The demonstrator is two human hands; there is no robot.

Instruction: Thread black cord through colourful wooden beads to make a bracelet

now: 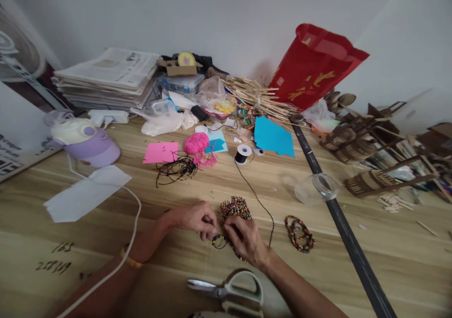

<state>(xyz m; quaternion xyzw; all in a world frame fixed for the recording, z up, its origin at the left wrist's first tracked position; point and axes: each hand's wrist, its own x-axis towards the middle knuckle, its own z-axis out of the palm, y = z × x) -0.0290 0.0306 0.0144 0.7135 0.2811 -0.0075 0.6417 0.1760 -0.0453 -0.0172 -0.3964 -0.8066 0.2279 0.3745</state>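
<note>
My left hand (198,220) is closed, its fingertips pinching a short beaded string (219,242) with a thin dark loop of cord. Just right of it, my right hand (248,242) has thumb and forefinger together at the edge of a heap of multicoloured beads (236,207). Whatever lies in that pinch is too small to make out. More strung beads show beneath the right hand. Scissors with pale handles (243,287) lie in front of both hands. A black cord (259,197) runs from a white spool (243,154) down to the right hand's wrist.
Finished-looking bead bracelets (299,234) lie to the right, beside a dark strip (348,240) and a clear tape roll (325,186). Cut black cords (177,168), pink yarn (197,143) and a blue sheet (273,137) lie farther back. A white cable (136,219) crosses over the left forearm.
</note>
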